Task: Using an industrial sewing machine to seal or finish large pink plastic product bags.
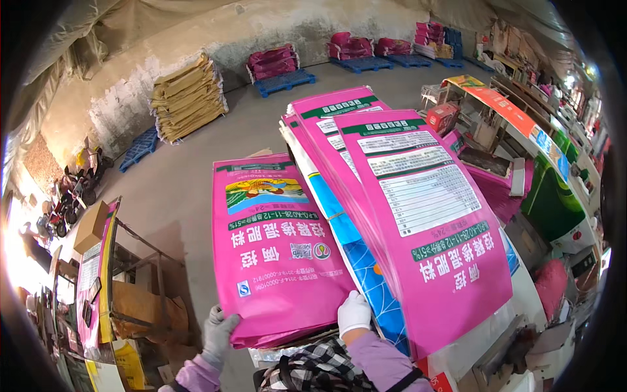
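Note:
A stack of flat pink printed sacks (294, 277) lies in front of me, its top sack showing a colourful picture panel. My left hand (217, 334), in a grey glove, is closed at the stack's near left corner, fingers on the top sack's edge. At the near right corner my right hand (354, 313), white-gloved, is closed on the same sack's edge. Right beside it rises a taller pile of pink sacks (437, 261) with white text panels and green bands. Blue and white printed sheeting (359, 251) shows between the two stacks.
Tan sacks (186, 98) are piled by the far wall. Blue pallets (285, 82) carry more pink sacks farther back. A metal-framed stand (157, 261) is at my left, motorbikes (72, 196) beyond it. Benches with colourful panels (496, 98) line the right.

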`<action>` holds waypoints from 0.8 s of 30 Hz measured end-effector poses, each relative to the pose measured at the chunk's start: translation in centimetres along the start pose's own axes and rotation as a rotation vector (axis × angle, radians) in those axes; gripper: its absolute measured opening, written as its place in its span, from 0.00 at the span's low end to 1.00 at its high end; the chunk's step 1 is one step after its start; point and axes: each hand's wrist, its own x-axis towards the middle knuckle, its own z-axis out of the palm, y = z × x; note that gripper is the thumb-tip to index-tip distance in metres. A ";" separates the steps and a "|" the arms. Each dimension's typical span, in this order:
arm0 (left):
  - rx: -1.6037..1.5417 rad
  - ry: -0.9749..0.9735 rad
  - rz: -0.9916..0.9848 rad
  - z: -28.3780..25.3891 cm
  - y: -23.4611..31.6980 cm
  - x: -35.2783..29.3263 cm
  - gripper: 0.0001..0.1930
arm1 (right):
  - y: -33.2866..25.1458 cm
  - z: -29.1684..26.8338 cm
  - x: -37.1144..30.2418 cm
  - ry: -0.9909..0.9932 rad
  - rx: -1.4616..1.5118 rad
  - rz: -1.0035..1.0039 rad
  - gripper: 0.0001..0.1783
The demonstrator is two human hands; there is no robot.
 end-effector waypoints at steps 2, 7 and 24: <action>0.105 0.004 0.014 -0.4 -5.2 0.9 0.30 | -0.4 3.0 -1.0 -0.081 -0.192 -0.012 0.23; 0.267 -0.124 -0.063 1.5 -10.0 3.3 0.44 | 4.7 8.9 -5.6 0.132 0.514 0.132 0.37; 0.499 -1.614 0.523 44.8 -4.3 -11.3 0.07 | 18.8 -2.2 -29.6 0.799 0.614 0.394 0.09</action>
